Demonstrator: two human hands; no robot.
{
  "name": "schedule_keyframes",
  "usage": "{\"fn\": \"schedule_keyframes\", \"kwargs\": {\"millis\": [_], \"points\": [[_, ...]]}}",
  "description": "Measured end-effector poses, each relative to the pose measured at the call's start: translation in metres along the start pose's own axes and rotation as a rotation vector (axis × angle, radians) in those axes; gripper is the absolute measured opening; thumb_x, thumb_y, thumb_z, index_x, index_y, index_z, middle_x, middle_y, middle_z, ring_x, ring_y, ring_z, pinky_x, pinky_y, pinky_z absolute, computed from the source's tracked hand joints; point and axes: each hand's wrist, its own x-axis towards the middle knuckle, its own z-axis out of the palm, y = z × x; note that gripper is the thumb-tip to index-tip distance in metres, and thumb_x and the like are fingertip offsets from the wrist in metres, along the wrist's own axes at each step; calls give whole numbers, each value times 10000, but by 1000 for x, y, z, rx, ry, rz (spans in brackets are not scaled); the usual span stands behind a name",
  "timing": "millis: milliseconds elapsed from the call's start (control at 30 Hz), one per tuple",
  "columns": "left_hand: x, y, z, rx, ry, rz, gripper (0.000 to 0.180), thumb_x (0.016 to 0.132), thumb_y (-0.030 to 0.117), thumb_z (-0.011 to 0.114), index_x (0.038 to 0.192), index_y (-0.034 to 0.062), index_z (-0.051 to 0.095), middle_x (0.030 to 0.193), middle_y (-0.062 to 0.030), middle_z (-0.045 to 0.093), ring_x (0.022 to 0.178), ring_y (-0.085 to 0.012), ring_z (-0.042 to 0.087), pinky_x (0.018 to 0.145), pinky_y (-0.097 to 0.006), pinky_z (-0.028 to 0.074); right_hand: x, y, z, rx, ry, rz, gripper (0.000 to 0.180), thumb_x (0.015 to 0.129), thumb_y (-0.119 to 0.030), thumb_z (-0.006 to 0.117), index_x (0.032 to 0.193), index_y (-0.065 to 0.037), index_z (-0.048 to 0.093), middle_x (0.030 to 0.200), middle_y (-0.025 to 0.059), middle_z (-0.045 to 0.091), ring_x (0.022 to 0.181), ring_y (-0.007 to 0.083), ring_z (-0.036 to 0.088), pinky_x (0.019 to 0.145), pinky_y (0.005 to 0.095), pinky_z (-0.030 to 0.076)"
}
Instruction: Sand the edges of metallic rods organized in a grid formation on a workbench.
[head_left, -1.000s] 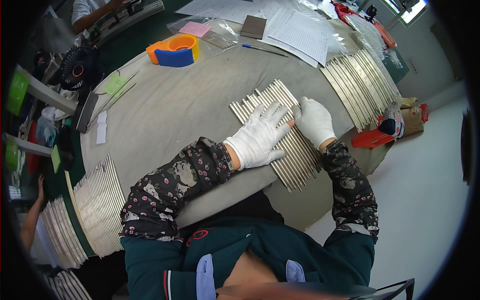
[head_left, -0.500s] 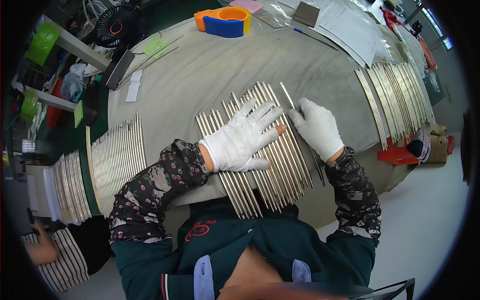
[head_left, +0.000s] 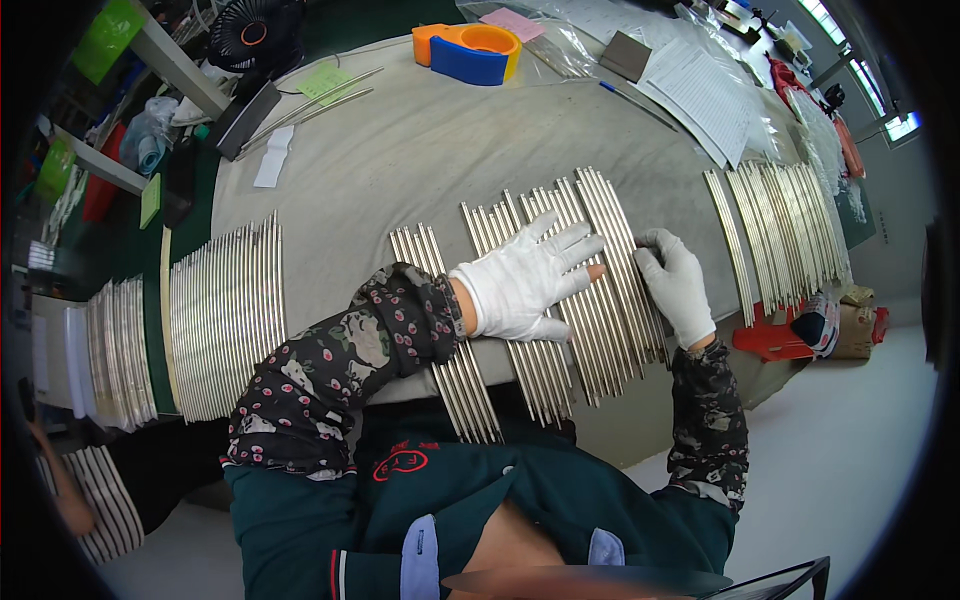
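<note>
At the centre of the frame, a spread of slim silvery metal rods [head_left: 622, 255] is laid side by side on the grey tabletop [head_left: 330, 240], with lower ends overhanging its near edge. The white-gloved left hand [head_left: 530, 280] is laid flat across them, fingers splayed — nothing is grasped by it. The gloved right hand [head_left: 680, 285] is held at the spread's right edge with fingers curled; whether a rod is pinched there cannot be told. A smaller group of rods [head_left: 468, 400], set apart by a gap, is partly covered by the flowered left sleeve [head_left: 360, 345]. The palm would best be kept light and level, so that rods are parted without being rolled over one another — and the overhanging ends should be minded, lest any be tipped off by the sleeve.
</note>
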Motion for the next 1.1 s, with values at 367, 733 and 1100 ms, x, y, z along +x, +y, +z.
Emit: {"fn": "schedule_keyframes", "kwargs": {"millis": [367,733,1100], "points": [[-26,2,-11,14,-87,-23,730,793,506,582,1363,103,371,1457,-193,293,1340,-363,302,1082,-578,191,-17,-29,-3,-169,-37,-28,254,801,-144,630,1018,-17,598,891,131,620,776,289,617,712,365,495],[-28,4,-17,-3,-104,-35,689,762,456,610,1311,82,428,1429,-206,341,1325,-371,323,1080,-582,191,11,96,-77,-786,369,230,438,785,-412,668,932,0,631,901,184,633,891,331,603,790,418,480],[-26,5,-18,-11,-119,-43,704,761,441,612,1340,99,403,1440,-186,327,1332,-362,311,1078,-583,198,-14,40,-31,-538,224,92,333,796,-260,678,963,-14,528,891,157,578,851,334,578,716,425,482]]}}
